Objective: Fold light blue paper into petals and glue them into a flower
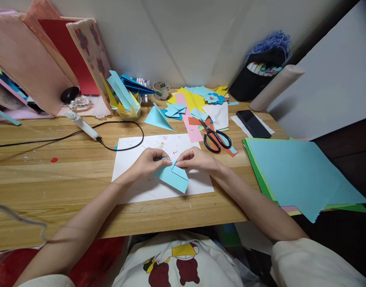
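A folded piece of light blue paper (174, 180) is held just above a white sheet (131, 191) on the wooden desk. My left hand (151, 162) pinches its upper edge, thumb on top. Close beside it, my right hand (196, 158) pinches the same edge at a small folded flap. Creases and an overlapping fold show on the paper's right half. Both hands' fingertips are partly hidden behind the paper. The white sheet under them carries red and orange specks.
Black-handled scissors (216, 137) lie on coloured paper scraps behind my right hand. A white glue gun-like device (82, 125) with a black cable lies left. A phone (254, 123) and a stack of coloured paper (299, 171) are at right. A folded blue cone (159, 117) stands behind.
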A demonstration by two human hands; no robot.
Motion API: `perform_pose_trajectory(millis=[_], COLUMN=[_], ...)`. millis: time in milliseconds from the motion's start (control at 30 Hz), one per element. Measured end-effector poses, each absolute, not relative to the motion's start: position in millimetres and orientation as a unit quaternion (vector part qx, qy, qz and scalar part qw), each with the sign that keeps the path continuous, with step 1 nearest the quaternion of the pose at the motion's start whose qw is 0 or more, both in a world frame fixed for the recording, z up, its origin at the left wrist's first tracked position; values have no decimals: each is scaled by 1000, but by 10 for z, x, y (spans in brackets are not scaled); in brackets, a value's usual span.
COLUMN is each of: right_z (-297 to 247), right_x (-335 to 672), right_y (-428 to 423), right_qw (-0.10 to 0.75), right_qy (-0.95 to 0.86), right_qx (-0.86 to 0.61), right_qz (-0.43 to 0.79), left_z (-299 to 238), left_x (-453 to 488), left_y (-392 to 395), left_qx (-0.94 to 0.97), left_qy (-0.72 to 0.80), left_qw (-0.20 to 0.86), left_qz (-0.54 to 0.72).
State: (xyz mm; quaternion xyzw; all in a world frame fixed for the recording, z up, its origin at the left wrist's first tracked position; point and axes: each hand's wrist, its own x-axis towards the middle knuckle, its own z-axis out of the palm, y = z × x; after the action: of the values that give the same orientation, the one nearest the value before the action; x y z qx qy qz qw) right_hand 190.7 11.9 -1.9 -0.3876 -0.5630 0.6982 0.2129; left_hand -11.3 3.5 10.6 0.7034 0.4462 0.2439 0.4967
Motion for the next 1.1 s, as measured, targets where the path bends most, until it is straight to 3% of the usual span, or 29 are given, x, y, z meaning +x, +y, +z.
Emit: perform_pose_trajectory(millis=[500, 833, 1100], right_z=[-16, 99, 89], right_x=[1950, 1899, 1835], right_y=[128, 56, 1], right_qw=[185, 204, 244], right_qy=[-559, -607, -630], right_qx=[-397, -443, -462], right_qz=[704, 628, 575], left_z=[114, 97, 52], left_x=[-101, -77, -75], left_y=[31, 23, 9], left_qx=[716, 695, 755], left_qy=[459, 467, 504], left_qw=[465, 495, 362], left_qz=[244, 231, 210])
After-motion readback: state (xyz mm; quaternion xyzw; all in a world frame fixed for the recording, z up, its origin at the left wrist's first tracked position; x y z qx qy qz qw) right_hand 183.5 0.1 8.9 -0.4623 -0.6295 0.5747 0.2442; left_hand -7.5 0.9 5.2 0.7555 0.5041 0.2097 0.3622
